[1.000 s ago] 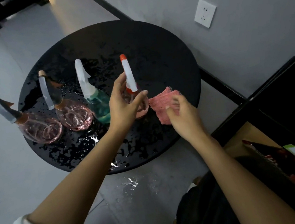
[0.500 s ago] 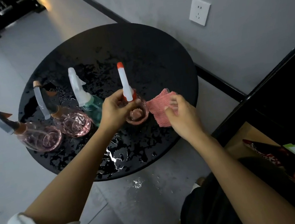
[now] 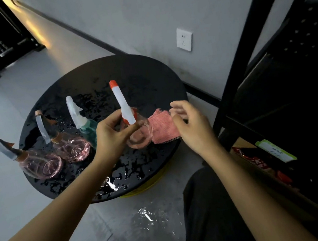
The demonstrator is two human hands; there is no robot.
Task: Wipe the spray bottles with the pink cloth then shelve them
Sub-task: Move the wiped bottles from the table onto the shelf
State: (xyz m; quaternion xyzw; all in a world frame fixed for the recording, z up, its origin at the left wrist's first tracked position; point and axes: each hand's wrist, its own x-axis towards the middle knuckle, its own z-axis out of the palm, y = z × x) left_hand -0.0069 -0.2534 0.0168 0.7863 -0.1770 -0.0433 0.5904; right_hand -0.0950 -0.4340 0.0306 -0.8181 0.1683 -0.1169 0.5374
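**Left hand holds a spray bottle beside the pink cloth on a wet table**

Seen from above, looking down past the person's own arms. Nearest, a small puddle (image 3: 145, 214) glints on the grey floor, next to a knee in dark trousers (image 3: 207, 205). Two bare forearms reach forward over a round black table (image 3: 137, 76) beaded with water.

The left hand (image 3: 113, 135) has its fingers and thumb curled round the neck of the orange-tipped spray bottle (image 3: 123, 105), a clear pinkish bottle that leans slightly left. Touching its right side, the pink cloth (image 3: 163, 128) lies rumpled at the table's right edge. The right hand (image 3: 194, 127) is above the cloth's right end with its fingers loosely curled. Blur hides whether they pinch the cloth.

Left of the held bottle, three more stand in a row: a green bottle (image 3: 89, 129) with a white trigger, then two pink bottles (image 3: 72, 150) (image 3: 40, 165).

Beyond the table, a white socket (image 3: 184, 39) sits on the grey wall. A black shelf rack (image 3: 246, 46) rises on the right.
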